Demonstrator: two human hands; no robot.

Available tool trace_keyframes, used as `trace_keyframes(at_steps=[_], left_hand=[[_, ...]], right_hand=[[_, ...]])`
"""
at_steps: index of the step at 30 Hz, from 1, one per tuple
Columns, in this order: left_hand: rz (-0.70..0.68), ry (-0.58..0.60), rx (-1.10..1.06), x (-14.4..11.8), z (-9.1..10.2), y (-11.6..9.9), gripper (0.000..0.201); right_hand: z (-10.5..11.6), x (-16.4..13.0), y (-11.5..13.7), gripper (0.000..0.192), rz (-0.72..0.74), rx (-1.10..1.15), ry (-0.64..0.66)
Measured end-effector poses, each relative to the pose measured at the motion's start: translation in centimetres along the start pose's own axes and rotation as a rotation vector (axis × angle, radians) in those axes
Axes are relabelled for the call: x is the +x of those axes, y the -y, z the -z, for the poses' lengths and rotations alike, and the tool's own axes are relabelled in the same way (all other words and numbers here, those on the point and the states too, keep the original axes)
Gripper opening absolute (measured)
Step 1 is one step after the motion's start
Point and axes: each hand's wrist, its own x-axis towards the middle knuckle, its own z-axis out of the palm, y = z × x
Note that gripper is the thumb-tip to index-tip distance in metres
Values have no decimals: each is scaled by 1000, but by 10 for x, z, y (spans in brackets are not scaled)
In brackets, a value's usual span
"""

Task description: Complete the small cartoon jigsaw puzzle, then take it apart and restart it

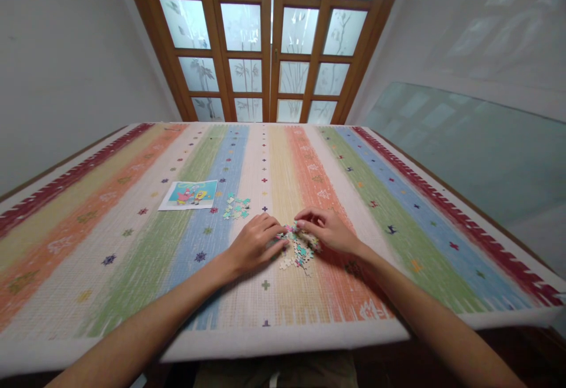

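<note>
Both forearms are reaching forward over the striped bench (132, 270). Left hand (255, 243) is lying palm-down, fingers loosely spread, touching a pile of puzzle pieces (297, 249); right hand (328, 230) is curling over it, fingertips pinching pieces. A picture card (189, 194) is lying farther left.

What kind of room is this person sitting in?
Most likely a room in a home: wooden doors with frosted glass panes, a table under a striped cloth, and both hands sorting jigsaw pieces beside a cartoon picture.
</note>
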Motion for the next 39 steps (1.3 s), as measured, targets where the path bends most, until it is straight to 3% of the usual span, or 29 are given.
trace_keyframes(at_steps=[3, 10, 15, 22, 26, 32, 35, 39], left_hand=[[37, 19, 1, 0, -1, 4, 19], [94, 81, -29, -3, -7, 8, 18], [125, 123, -90, -2, -6, 3, 16], [116, 74, -83, 3, -2, 3, 20], [54, 19, 6, 11, -2, 6, 24], [-97, 46, 132, 26, 2, 7, 20], [-126, 48, 192, 31, 13, 21, 22], [35, -31, 280, 29, 37, 64, 24]], right_hand=[[8, 4, -11, 16, 43, -210, -83], [8, 4, -18, 14, 53, -352, 27], [6, 6, -21, 4, -22, -263, -5], [7, 9, -14, 20, -104, 56, 48], [0, 6, -4, 24, -66, 102, 45], [-6, 3, 0, 28, -60, 127, 16], [-5, 3, -3, 22, -56, 105, 0], [-3, 4, -7, 21, -58, 60, -35]])
